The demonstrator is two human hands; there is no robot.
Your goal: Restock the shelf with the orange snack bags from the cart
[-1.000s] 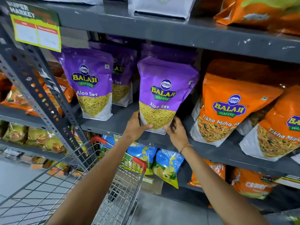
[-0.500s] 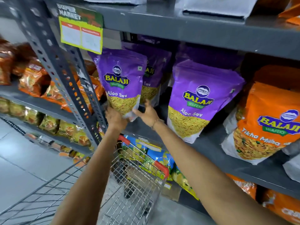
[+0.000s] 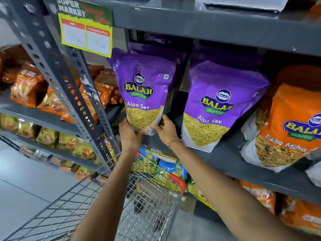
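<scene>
At the far left of the frame, small orange packets [image 3: 26, 87] fill a neighbouring bay beyond the perforated upright [image 3: 57, 70]. These are not your stock. A price tag [image 3: 86, 34] hangs in the upper left centre, marking this bay.

At lower centre, the cart [image 3: 152, 197] stands just below your arms. Its visible wire basket shows no orange bags.

Your left hand [image 3: 129, 134] and right hand [image 3: 165, 131] are close together, each clamped on a bottom corner of the left purple bag [image 3: 144, 91]. Gripping at the base lets you steer the upright pouch without crushing its contents. The grip appears intended to square the bag at the shelf [image 3: 234, 164] edge.

To the right of centre, a second purple bag [image 3: 220, 105] leans back against the row behind it, label facing out.

At the right edge, the orange snack bags [image 3: 284, 126] lean on the same shelf, just beside the purple row. Judge the restocking itself largely done or paused: neither hand holds an orange bag.
</scene>
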